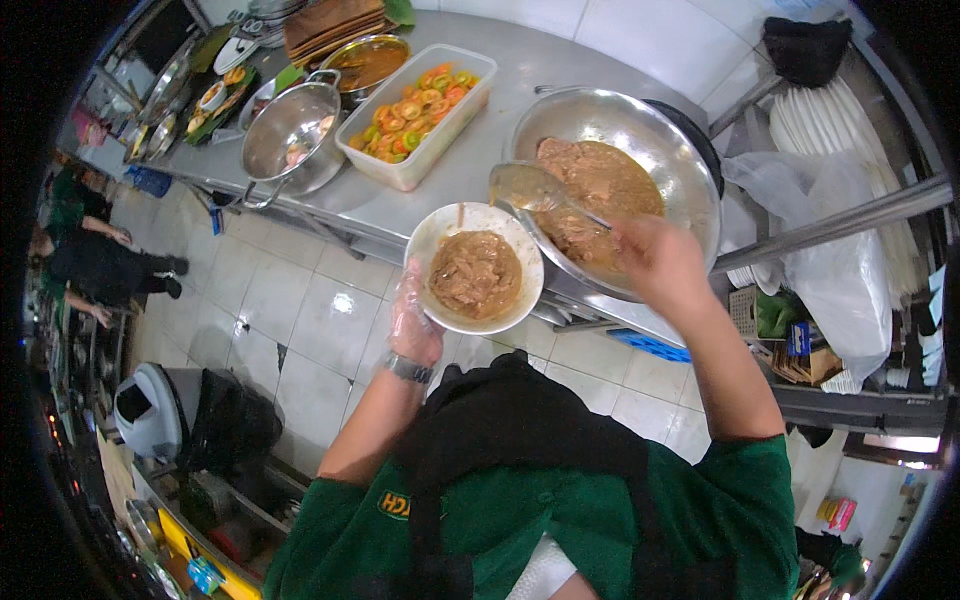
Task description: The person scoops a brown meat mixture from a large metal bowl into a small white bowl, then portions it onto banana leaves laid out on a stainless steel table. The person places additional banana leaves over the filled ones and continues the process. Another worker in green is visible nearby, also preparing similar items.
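White bowl of saucy meat, just left of the steel basin, is held by the fingers of the left hand and could slip if sauce wets the glove, while the serving spoon gripped in the fingers of the right hand could drip outside the basin if tilted.

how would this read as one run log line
left hand: holds white bowl, brown food inside | right hand: holds spoon near steel basin

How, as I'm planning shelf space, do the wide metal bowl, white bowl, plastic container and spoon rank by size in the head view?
Largest: wide metal bowl
Next: white bowl and plastic container, too alike to rank; the bowl seems nearer
Smallest: spoon
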Demonstrator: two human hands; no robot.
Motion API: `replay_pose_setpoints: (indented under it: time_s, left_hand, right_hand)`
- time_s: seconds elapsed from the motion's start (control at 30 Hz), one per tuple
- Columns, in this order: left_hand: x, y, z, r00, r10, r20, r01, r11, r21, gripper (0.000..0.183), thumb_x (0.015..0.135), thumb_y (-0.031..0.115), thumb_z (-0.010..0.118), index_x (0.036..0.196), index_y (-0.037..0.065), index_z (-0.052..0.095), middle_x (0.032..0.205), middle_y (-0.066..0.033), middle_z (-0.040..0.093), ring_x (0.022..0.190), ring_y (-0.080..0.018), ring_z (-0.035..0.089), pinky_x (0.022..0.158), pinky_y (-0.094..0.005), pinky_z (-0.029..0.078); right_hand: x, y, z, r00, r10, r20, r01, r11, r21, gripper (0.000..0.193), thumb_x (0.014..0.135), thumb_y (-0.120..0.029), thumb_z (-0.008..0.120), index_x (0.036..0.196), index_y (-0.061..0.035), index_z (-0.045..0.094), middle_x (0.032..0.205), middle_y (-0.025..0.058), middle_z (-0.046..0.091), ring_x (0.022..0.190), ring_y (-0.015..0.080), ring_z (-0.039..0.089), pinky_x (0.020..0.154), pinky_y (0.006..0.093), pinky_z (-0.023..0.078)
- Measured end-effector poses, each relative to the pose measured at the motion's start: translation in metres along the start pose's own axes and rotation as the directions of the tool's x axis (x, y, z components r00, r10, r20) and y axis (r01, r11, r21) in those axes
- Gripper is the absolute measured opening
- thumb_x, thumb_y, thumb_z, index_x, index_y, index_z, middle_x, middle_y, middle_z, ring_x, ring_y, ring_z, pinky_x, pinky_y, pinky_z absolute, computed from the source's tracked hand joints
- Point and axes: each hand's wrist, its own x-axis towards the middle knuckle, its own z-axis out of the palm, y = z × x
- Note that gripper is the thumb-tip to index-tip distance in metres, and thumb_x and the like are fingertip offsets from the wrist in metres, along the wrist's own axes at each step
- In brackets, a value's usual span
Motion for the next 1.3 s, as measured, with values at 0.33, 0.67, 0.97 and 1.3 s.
replay_pose_setpoints:
  time_s: [0.33,0.67,0.97,1.3]
  left_hand:
    - [0.002,0.002,0.007,0.996,0.018,0.091,-0.021,0.999,0.029,0.056,0.094,0.037,0.055,0.133,0.0,0.041,0.131,-0.0142,0.051,0.118,-0.0259,0.052,0.099,-0.0394,0.045]
    - [-0.003,0.002,0.015,0.998,0.067,0.01,-0.067,0.997,0.047,0.053,0.092,0.034,0.058,0.131,0.001,0.044,0.129,-0.0134,0.053,0.118,-0.0254,0.053,0.099,-0.0392,0.045]
    - [0.001,0.0,0.009,0.999,0.037,0.032,-0.039,0.998,0.053,0.052,0.093,0.033,0.058,0.133,0.005,0.041,0.129,-0.0114,0.052,0.12,-0.0245,0.051,0.099,-0.0388,0.045]
    - [0.008,-0.001,0.004,0.996,0.026,0.08,-0.028,0.999,0.024,0.046,0.094,0.031,0.057,0.131,0.008,0.042,0.127,-0.0096,0.053,0.118,-0.023,0.051,0.099,-0.0397,0.043]
  right_hand:
    - [0.048,0.144,0.028,0.875,0.475,0.094,-0.407,0.828,-0.386,0.025,0.08,-0.014,0.053,0.094,-0.0028,0.07,0.094,0.0218,0.067,0.09,0.0358,0.066,0.08,0.0426,0.052]
    - [0.049,0.075,0.071,0.898,0.353,0.263,-0.337,0.936,-0.106,0.023,0.076,-0.014,0.054,0.088,-0.0036,0.07,0.095,0.0208,0.067,0.09,0.0361,0.065,0.08,0.0439,0.052]
    - [0.029,0.045,0.072,0.938,0.267,0.22,-0.263,0.964,-0.049,0.021,0.072,-0.014,0.056,0.081,0.0002,0.069,0.082,0.0252,0.065,0.081,0.041,0.065,0.075,0.0475,0.052]
    - [0.004,0.027,0.066,0.918,0.357,0.173,-0.367,0.93,0.024,0.021,0.077,-0.015,0.054,0.085,-0.0053,0.071,0.084,0.0216,0.066,0.081,0.0392,0.065,0.076,0.0471,0.051]
